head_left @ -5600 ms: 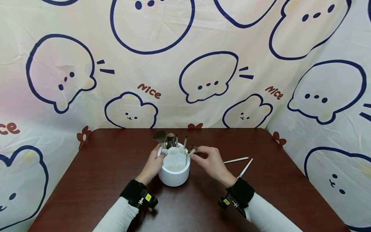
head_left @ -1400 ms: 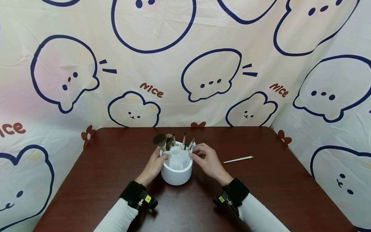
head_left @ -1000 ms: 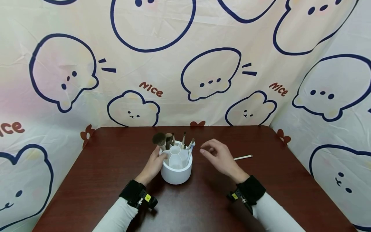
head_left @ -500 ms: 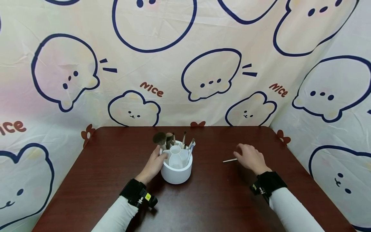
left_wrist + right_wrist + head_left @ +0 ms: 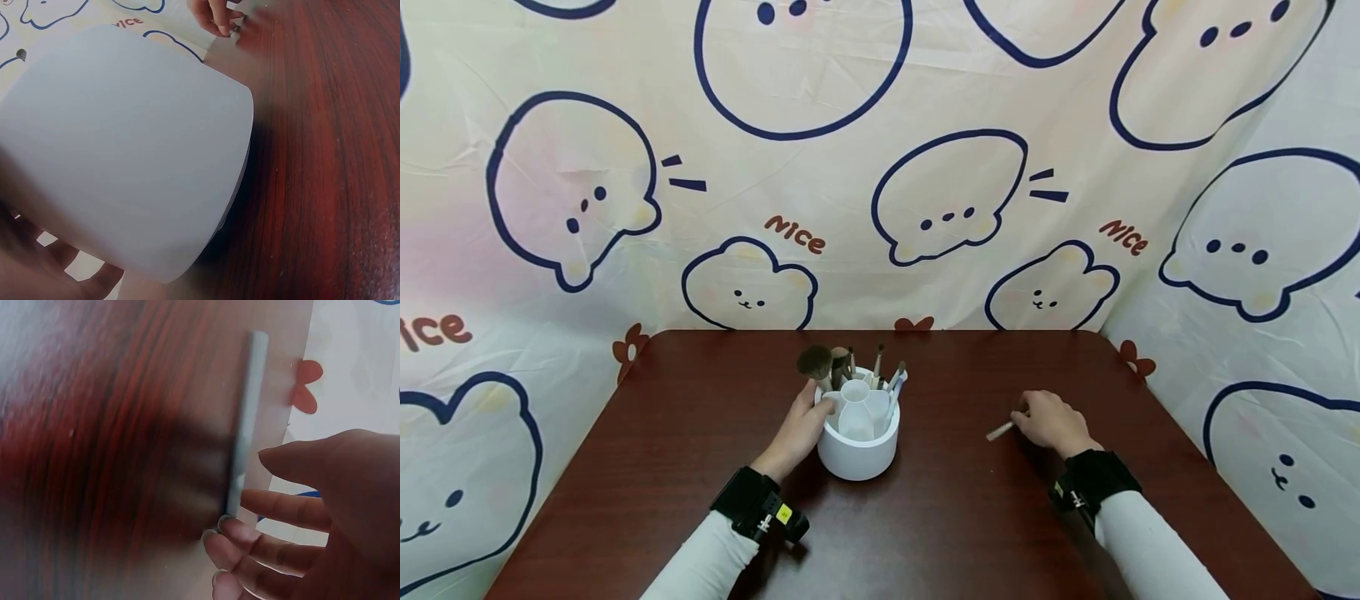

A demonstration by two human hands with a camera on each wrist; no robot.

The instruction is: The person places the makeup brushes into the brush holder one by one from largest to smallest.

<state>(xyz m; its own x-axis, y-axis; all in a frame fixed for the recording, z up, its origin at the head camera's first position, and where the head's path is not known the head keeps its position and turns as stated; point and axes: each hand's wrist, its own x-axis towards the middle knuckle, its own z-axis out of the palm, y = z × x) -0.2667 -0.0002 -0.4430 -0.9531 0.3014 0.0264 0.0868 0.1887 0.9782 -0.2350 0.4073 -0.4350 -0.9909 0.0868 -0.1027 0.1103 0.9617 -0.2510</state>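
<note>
My left hand grips the left side of a round white brush holder, thumb over its rim. In the left wrist view, the holder's smooth wall covers much of the picture, with curled fingers at its lower left. Makeup brushes stand in the holder, among them a big fluffy brush and a slim pale one. On the right, my right hand holds a slim makeup brush by one end. Its pale handle sticks out from the fingertips, blurred; the other end is hidden.
The holder has a round central cup and divided compartments around it. All stands on a dark red-brown wooden table. A cartoon-printed cloth hangs behind the table's far edge and along its sides.
A pale brush from the table now stands in the holder. My right hand has let go there, moved right and taken the last loose brush, turning it. My left hand stays on the holder.
</note>
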